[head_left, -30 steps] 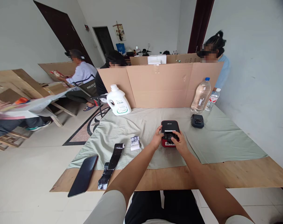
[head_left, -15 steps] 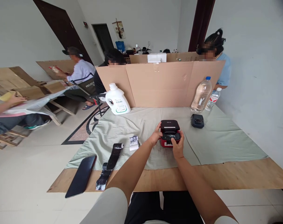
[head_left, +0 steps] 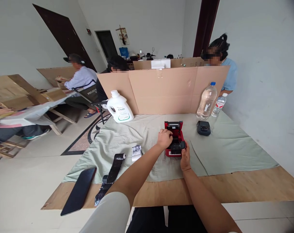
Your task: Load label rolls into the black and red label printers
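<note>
A red and black label printer [head_left: 174, 154] stands on the cloth with its lid [head_left: 174, 124] raised and its inside showing. My left hand [head_left: 164, 138] reaches over the printer's left side, fingers curled into the opening by the lid. Its fingertips are partly hidden. At the front right corner my right hand [head_left: 185, 159] grips the printer, thumb and fingers against its side and a dark piece there. Left of the printer lie a small crumpled label strip [head_left: 136, 153] and a length of black ribbon [head_left: 115, 166] with a roll core at its top end.
A black phone [head_left: 79, 191] overhangs the table's front left edge. Behind stand a white detergent jug [head_left: 120, 108], two clear bottles [head_left: 207, 102] and a cardboard screen [head_left: 161, 92]. A small dark device [head_left: 203, 128] sits at right. Other people sit beyond the table.
The printer's lid has swung up and back, exposing the inside. My left hand has moved from the printer's side into the opening; my right hand has shifted to the front right corner.
</note>
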Action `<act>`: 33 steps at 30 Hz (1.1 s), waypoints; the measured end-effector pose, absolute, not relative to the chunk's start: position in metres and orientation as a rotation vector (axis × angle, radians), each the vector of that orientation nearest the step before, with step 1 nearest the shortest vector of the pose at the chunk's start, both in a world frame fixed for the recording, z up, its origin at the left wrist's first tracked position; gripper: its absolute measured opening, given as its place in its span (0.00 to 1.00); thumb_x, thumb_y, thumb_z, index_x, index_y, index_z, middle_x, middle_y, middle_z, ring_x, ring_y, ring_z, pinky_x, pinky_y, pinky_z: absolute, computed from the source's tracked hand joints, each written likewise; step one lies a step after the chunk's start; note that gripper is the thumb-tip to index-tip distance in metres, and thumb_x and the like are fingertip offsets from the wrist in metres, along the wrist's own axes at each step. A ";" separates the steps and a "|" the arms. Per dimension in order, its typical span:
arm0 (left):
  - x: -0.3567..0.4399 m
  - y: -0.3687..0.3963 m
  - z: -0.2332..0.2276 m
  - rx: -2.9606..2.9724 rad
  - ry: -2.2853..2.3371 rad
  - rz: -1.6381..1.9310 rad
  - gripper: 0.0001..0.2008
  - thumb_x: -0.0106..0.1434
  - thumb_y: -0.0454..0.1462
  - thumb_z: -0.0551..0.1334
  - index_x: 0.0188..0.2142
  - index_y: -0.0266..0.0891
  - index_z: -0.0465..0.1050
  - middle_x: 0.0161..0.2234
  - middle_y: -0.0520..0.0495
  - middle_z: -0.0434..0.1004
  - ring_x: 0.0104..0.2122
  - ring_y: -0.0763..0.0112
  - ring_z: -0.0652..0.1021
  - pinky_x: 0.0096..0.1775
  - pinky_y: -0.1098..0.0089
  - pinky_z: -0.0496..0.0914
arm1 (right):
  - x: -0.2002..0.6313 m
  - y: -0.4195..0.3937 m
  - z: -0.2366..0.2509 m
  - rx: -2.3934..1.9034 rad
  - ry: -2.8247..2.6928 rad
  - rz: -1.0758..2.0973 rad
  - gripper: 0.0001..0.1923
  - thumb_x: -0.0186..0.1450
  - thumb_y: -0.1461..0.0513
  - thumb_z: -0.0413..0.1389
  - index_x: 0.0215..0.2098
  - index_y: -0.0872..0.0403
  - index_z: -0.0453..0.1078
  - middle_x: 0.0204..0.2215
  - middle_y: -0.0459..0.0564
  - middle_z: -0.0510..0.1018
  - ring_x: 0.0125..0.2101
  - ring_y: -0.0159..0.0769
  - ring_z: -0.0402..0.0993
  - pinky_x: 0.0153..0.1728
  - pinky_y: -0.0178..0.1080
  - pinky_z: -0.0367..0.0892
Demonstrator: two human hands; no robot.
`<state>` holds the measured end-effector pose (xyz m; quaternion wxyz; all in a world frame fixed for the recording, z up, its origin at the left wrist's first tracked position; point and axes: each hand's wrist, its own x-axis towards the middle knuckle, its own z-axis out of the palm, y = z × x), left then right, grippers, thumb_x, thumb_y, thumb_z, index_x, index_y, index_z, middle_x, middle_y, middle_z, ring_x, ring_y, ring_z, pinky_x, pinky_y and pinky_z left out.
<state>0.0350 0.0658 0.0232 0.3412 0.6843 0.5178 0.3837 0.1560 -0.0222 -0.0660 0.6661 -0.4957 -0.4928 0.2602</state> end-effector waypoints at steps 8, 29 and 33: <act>0.078 0.106 0.018 1.717 1.330 0.740 0.07 0.42 0.31 0.70 0.22 0.41 0.75 0.31 0.38 0.78 0.56 0.42 0.64 0.59 0.48 0.45 | 0.156 -0.023 -0.065 -1.105 -1.083 0.606 0.31 0.65 0.47 0.43 0.62 0.53 0.52 0.60 0.57 0.59 0.60 0.43 0.55 0.61 0.51 0.51; -0.076 0.040 0.068 1.605 0.907 0.354 0.18 0.42 0.38 0.72 0.36 0.38 0.78 0.30 0.47 0.79 0.32 0.62 0.77 0.37 0.66 0.70 | 0.159 -0.022 -0.063 -1.075 -1.034 0.677 0.32 0.63 0.47 0.46 0.61 0.54 0.54 0.57 0.57 0.63 0.55 0.44 0.62 0.56 0.51 0.58; -0.162 0.026 0.067 1.771 1.236 0.071 0.13 0.41 0.37 0.70 0.30 0.39 0.79 0.28 0.50 0.79 0.31 0.63 0.76 0.35 0.70 0.66 | 0.159 -0.020 -0.065 -1.091 -1.037 0.629 0.33 0.63 0.47 0.48 0.61 0.55 0.55 0.58 0.58 0.62 0.57 0.45 0.60 0.58 0.51 0.55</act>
